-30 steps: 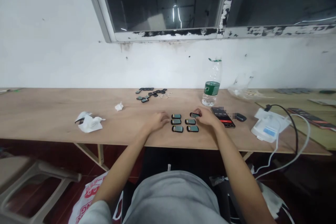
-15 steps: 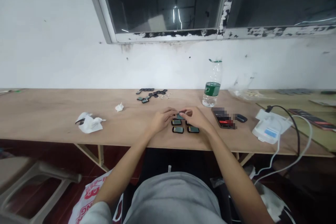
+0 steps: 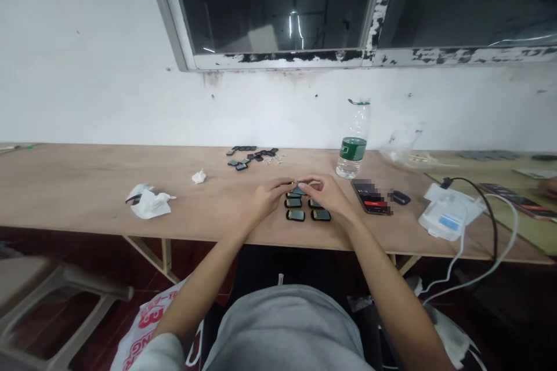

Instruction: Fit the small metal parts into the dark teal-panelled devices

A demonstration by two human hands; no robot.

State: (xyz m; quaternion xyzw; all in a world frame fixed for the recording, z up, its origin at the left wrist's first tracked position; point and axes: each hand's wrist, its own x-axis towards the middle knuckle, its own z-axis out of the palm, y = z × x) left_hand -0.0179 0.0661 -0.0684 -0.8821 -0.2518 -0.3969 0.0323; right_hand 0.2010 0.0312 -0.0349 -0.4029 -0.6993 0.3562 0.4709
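Note:
Between my fingertips is a small grey-green display screen (image 3: 299, 188), held just above the table. My left hand (image 3: 268, 196) pinches it from the left, thumb and fingers together. From the other side my right hand (image 3: 324, 192) is closed on the same screen, and its fingers hide part of it. Just below the fingers, several black oval cases with screens set in them lie in two columns, among them a front left case (image 3: 295, 215) and a front right case (image 3: 321, 215). Another case in the right column is partly covered by my right hand.
Farther back lie several dark cases (image 3: 241, 166) and small white bits (image 3: 273, 159). To the right stand a water bottle (image 3: 351, 151), a phone (image 3: 369, 196), a black oval object (image 3: 400, 197) and a white box with cables (image 3: 446, 220). Crumpled tissue (image 3: 150, 203) lies left.
My hands stay in nearly the same place, with fingers shifting slightly around the screen. More of a case beneath them shows. A blurred shape, perhaps another person's hand, appears at the far right edge.

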